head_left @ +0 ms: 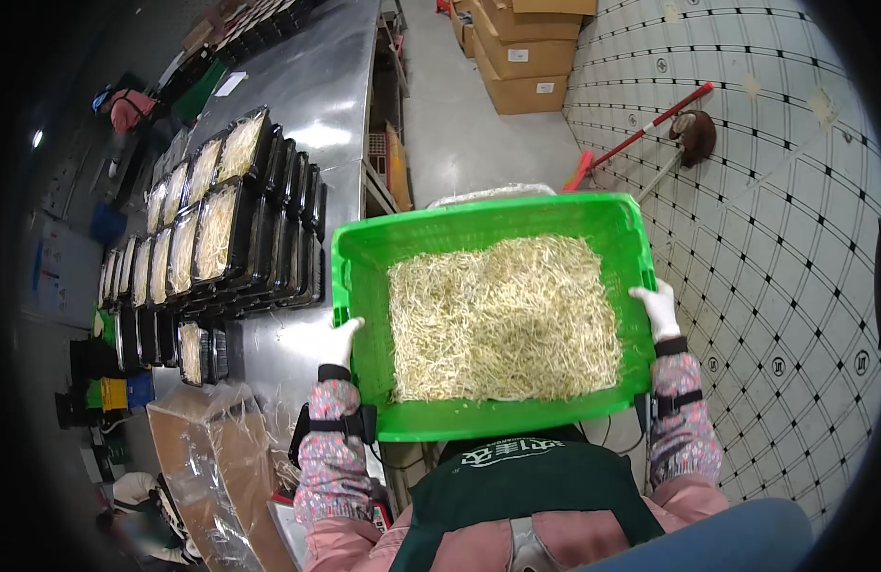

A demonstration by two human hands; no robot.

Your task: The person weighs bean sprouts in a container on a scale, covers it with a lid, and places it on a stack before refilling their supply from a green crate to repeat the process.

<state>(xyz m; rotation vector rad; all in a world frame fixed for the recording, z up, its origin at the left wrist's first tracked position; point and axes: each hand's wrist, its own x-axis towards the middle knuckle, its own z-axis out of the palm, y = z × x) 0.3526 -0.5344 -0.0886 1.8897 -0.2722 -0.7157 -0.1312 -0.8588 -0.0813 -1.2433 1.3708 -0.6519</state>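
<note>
A green plastic crate (pixel 493 419) is held out in front of my body, with a thick bed of bean sprouts (pixel 505 319) in it. My left hand (pixel 341 343), in a white glove, grips the crate's left end. At the right end my gloved right hand (pixel 658 310) is closed on the side, its thumb over the rim. The fingers of both hands are mostly hidden behind the crate walls.
Stacked black trays of sprouts (pixel 216 234) cover part of the steel table (pixel 331 105) on the left. A lined cardboard box (pixel 216 477) stands nearer me. Cardboard boxes (pixel 526 62) and a red-handled tool (pixel 650 124) are ahead. Two other people (pixel 135 112) are at the left.
</note>
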